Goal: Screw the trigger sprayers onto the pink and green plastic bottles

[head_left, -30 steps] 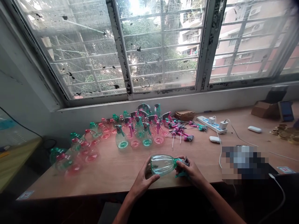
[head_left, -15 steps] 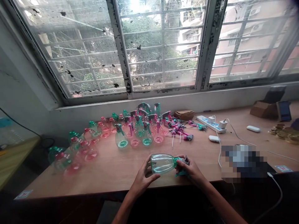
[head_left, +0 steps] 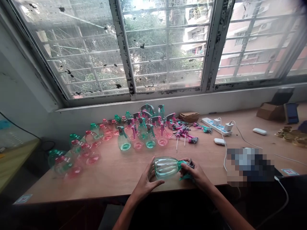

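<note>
A clear green spray bottle (head_left: 166, 167) lies on its side in the air above the table's front edge, its base to the left. My left hand (head_left: 146, 179) is curved round the base end, thumb below and fingers behind. My right hand (head_left: 193, 172) is closed round the green and grey trigger sprayer head at the bottle's neck; its fingers partly hide the head. Beyond my hands stand several pink and green bottles with sprayer heads fitted, such as a green one (head_left: 125, 143). Loose pink and green sprayer heads (head_left: 183, 132) lie in a pile to their right.
Several bottles without heads, like a pink one (head_left: 92, 156), stand on the table's left. A white power strip (head_left: 216, 126) with plugged-in chargers and cables lies right of the pile. A small brown box (head_left: 189, 117) is near the wall, and a phone (head_left: 291, 113) stands far right.
Both hands keep the same hold on the spray bottle, and its position hardly differs. The view has shifted very slightly.
</note>
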Demonstrator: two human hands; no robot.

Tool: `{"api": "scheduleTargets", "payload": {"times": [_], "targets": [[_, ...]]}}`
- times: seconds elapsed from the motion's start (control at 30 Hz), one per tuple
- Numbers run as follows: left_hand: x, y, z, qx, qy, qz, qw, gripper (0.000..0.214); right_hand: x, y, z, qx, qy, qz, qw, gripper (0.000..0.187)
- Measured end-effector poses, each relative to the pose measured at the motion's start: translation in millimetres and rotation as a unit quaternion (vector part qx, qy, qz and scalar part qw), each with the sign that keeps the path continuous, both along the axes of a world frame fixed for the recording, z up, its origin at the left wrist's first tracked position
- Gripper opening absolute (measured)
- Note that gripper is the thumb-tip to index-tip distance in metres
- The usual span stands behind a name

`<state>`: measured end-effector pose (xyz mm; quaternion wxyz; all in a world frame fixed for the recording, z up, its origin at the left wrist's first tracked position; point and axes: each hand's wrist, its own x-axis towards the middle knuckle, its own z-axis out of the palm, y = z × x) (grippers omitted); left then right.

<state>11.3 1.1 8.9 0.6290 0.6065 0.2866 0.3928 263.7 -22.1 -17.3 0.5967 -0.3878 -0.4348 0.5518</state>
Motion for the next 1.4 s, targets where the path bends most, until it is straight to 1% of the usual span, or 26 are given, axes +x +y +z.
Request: {"api": "scheduleTargets", "payload": {"times": [0.1,0.17,0.33,0.47,0.57,0.73,0.87,0.93,1.0,1.13,1.17,1.2,1.33,1.4], "targets": [[-0.2,0.2,0.1,0.009,-0.005,-0.002,1.0,0.105,0.3,0.1,-0.9,0.003,0.004,0.004,1.0,0.036],[-0.8,0.9,-1.0,0.0,-0.009,-0.005,1.0,0.106,0.2,0.1,-1.2,0.004,0.008,0.006,1.0,0.036],[-1.8,1.4,-1.6,-0.008,-0.01,-0.002,1.0,0.094,-0.2,1.0,-1.7,0.007,0.015,0.008,1.0,0.036],[-1.2,-1.0,1.2,0.008,-0.005,-0.008,1.0,0.101,-0.2,1.2,-3.0,0.009,0.016,0.007,1.0,0.037],[-1.0,-1.2,0.7,-0.003,-0.004,-0.002,1.0,0.107,-0.4,0.8,-3.9,0.009,0.015,0.007,1.0,0.036],[-1.0,2.2,-2.8,-0.023,-0.015,0.004,1.0,0.094,-0.3,0.9,-4.9,0.01,0.013,0.008,1.0,0.035],[-1.4,0.6,2.4,-0.018,-0.02,-0.014,1.0,0.104,0.4,0.8,-4.4,0.011,0.011,0.003,1.0,0.035],[-2.4,-0.7,6.7,-0.027,-0.016,-0.027,0.999,0.105,0.3,0.3,-3.6,0.01,0.012,0.003,1.0,0.035],[-3.5,-0.9,9.7,-0.032,-0.009,-0.024,0.999,0.102,-0.2,-0.3,-2.7,0.008,0.013,0.006,1.0,0.036],[-3.9,0.9,9.6,-0.026,-0.004,-0.014,1.0,0.083,-1.2,-1.0,-1.2,0.01,0.012,0.008,1.0,0.037],[-3.5,0.9,9.0,-0.026,-0.004,-0.016,1.0,0.081,-1.2,-1.0,-1.0,0.011,0.011,0.007,1.0,0.037],[-3.1,0.6,8.4,-0.027,-0.004,-0.02,0.999,0.083,-1.2,-1.0,-1.0,0.011,0.01,0.006,1.0,0.037],[-2.0,-2.0,6.6,-0.017,-0.007,-0.032,0.999,0.103,-0.7,-0.6,-1.5,0.01,0.009,0.004,1.0,0.037],[-2.1,-2.6,5.5,-0.014,-0.005,-0.028,0.999,0.109,-0.7,-0.7,-1.3,0.009,0.01,0.003,1.0,0.038]]}}
